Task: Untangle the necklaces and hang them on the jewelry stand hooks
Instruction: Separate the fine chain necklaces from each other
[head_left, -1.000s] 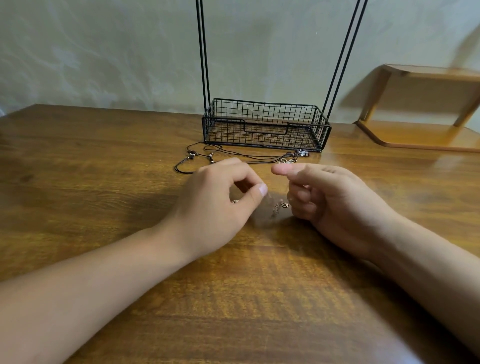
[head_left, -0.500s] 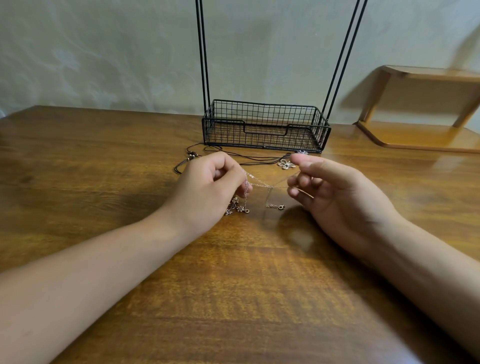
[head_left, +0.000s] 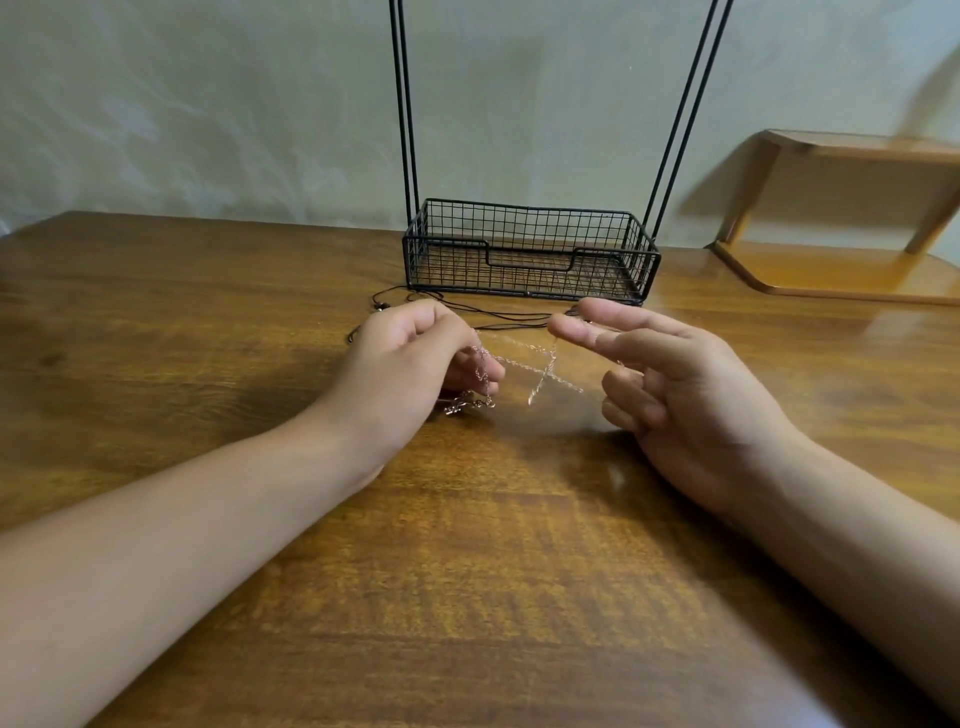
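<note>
A thin silver chain necklace (head_left: 524, 366) is stretched just above the table between my two hands. My left hand (head_left: 410, 364) has its fingers curled round one end, and a small clump of chain with a pendant (head_left: 467, 402) dangles below it. My right hand (head_left: 670, 384) pinches the other part between thumb and forefinger; a loose end (head_left: 537, 389) hangs down in the middle. A black cord necklace (head_left: 498, 314) lies on the table behind my hands. The black wire jewelry stand (head_left: 530, 254) stands behind it; its hooks are out of view above.
The stand's two pairs of thin black uprights (head_left: 405, 104) rise out of the frame. A low wooden shelf (head_left: 852, 208) sits at the back right against the wall. The wooden table (head_left: 467, 571) spreads wide in front of my arms.
My hands have lifted off the table and drawn apart, pulling the silver chain out between them. The chain lay bunched under my fingers a second ago.
</note>
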